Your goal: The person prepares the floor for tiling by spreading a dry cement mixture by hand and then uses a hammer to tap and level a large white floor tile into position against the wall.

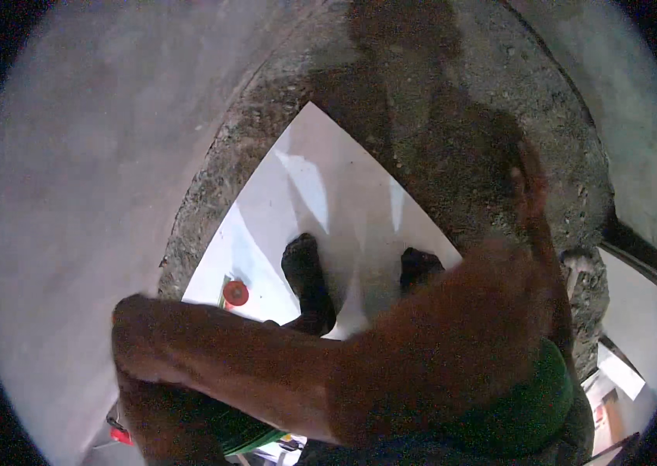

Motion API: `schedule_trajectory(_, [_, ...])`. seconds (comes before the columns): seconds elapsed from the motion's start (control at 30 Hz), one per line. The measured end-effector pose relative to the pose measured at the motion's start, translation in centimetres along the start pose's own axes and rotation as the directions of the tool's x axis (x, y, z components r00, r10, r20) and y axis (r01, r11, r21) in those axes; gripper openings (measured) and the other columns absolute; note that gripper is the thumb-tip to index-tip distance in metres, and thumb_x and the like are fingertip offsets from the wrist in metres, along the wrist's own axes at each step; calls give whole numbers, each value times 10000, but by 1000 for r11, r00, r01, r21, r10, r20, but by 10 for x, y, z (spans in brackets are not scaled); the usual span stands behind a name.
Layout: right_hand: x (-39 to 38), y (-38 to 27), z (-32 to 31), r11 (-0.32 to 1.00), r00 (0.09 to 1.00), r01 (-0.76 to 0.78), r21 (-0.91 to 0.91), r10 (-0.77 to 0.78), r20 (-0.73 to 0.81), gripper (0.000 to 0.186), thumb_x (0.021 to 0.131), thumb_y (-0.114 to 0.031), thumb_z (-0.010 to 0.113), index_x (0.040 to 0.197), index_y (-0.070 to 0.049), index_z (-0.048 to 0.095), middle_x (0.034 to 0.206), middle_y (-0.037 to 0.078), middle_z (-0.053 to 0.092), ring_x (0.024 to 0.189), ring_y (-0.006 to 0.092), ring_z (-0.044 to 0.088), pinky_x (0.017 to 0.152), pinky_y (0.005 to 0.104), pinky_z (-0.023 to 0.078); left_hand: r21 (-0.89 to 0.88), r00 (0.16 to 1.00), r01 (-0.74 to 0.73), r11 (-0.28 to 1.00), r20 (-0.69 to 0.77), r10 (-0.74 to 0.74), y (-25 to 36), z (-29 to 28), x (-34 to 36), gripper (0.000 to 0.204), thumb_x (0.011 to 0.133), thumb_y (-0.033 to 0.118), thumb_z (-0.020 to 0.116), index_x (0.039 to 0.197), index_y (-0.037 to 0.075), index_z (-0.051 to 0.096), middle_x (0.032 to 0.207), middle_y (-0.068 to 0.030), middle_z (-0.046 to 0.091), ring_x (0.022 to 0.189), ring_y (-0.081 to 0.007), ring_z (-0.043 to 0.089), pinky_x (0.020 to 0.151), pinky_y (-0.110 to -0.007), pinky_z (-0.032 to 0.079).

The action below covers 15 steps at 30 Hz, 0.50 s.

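- Right hand (530, 182): out ahead, upper right of view, beyond the right knee; dark, smeared, fingers seem to point away from body.
- Right grip: can't tell whether fingers are apart or together, or if anything's in it.
- Right forearm (558, 291): runs up along the outer side of the right leg (453, 326), roughly straight, from the lower right.
- Left hand: can't make it out, so can't tell its grip either; dark limb at lower left is hard to separate from the bent left leg (227, 342).
- Legs: both bent, spread wide, green shorts (530, 400) bunched below the thighs.
- Feet: left foot (304, 268) and right foot (419, 266), both in dark footwear, on the white panel (352, 186).
- White panel: between and ahead of the knees, one corner pointing away from the person; right hand is off to its right, over rough grey ground (484, 179).
- Red round item (235, 293): on the panel's left part, near the left leg, well apart from the right hand.
- Shadow (414, 85): dark, across the ground beyond the panel.
- Smooth grey area (88, 171): far left.
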State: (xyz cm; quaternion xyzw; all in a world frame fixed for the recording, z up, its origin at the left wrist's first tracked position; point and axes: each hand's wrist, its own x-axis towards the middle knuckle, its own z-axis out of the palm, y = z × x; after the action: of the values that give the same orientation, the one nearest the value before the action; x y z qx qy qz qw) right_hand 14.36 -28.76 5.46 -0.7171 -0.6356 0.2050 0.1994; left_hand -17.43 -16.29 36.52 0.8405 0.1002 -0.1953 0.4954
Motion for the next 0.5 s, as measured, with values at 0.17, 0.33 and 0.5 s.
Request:
schedule_trajectory(0.17, [42,136,-7,938,962,-155,-310,72,-262,667,994,-450,617,1531,-87,462,1466,227,522,1309,415,521,1092,526,418,103,993,-74,992,-79,83,-18,17,16,444,854,187,635,1249,-16,633,1300,-218,652,1288,-341,594,1134,-454,436])
schedule_trajectory(0.33, [91,224,-12,865,956,-204,-458,76,-283,661,946,-434,691,1486,-88,529,1377,259,611,1200,428,637,1009,538,523,164,994,-30,986,-99,47,-32,21,14,448,860,168,634,1268,-17,625,1308,-224,649,1288,-349,593,1134,-461,436])
schedule_trajectory(0.5, [104,256,-68,865,927,-307,-397,366,82,706,948,-483,678,1502,-80,511,1499,269,501,1286,443,574,1034,561,503,212,994,-44,976,-89,65,-37,21,20,453,866,149,632,1287,-17,616,1317,-229,645,1288,-357,592,1133,-467,436])
